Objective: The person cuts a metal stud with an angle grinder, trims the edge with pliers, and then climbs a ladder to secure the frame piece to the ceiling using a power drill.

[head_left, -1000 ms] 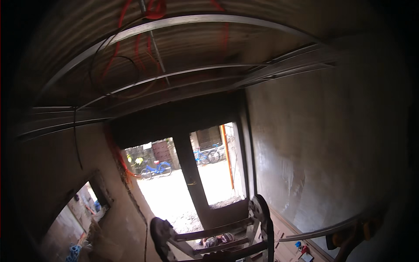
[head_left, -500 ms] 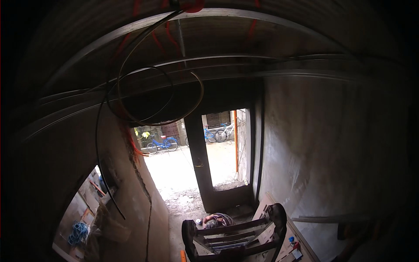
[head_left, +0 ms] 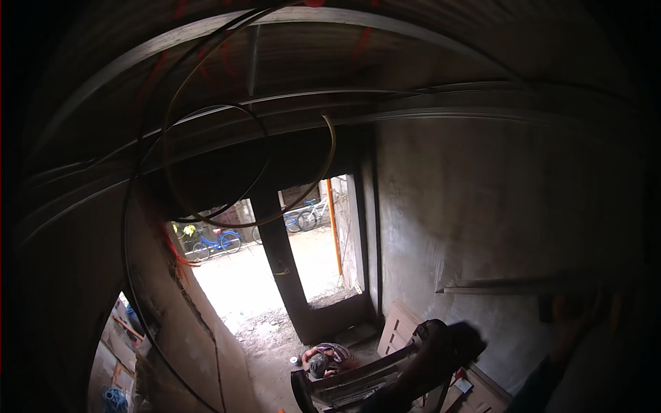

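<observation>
Dim orange-gloved right hand (head_left: 582,313) rises at the lower right; whether its fingers are open I cannot tell. Up and leftward hang black cable loops (head_left: 227,172), well apart. No left hand shows.

Packages: flat pale boxes (head_left: 398,329) lean against the right wall by the doorway — cardboard-coloured, rectangular, with faint dark marks too small to make out.
More packaging: a second pale flat box (head_left: 482,391) lies near the bottom edge, right of the dark chair-like frame — light brown with a small white patch on it.
Signs: none seen.
Screens: none seen.
</observation>
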`<state>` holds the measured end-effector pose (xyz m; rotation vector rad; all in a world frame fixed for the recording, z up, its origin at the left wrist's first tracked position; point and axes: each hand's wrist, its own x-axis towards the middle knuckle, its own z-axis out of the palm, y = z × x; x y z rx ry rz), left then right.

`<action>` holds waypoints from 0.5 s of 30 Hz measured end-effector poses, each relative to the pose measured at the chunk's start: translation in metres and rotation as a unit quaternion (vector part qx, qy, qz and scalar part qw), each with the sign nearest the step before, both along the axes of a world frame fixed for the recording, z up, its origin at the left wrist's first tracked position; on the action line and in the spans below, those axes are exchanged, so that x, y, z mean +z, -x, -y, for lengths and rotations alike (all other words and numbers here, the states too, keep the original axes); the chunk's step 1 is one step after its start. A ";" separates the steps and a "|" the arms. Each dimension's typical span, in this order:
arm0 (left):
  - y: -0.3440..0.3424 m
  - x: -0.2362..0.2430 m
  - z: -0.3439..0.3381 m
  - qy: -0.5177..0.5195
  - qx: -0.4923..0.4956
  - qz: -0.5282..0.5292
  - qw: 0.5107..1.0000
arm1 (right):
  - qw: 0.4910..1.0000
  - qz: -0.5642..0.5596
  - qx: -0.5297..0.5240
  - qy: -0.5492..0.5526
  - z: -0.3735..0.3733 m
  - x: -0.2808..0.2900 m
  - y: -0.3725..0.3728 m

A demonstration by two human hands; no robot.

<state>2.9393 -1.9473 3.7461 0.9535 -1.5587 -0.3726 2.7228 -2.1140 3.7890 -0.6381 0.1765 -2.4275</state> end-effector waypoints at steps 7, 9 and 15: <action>0.013 0.056 0.093 -0.176 -0.241 -0.098 0.949 | 0.999 -0.036 -0.025 0.022 -0.011 0.008 -0.015; 0.009 0.041 0.100 -0.208 -0.316 -0.155 0.913 | 0.999 -0.032 -0.007 0.018 -0.007 0.004 -0.030; 0.041 0.050 0.100 -0.229 -0.467 -0.278 0.808 | 0.997 -0.023 -0.042 0.054 -0.028 0.033 -0.021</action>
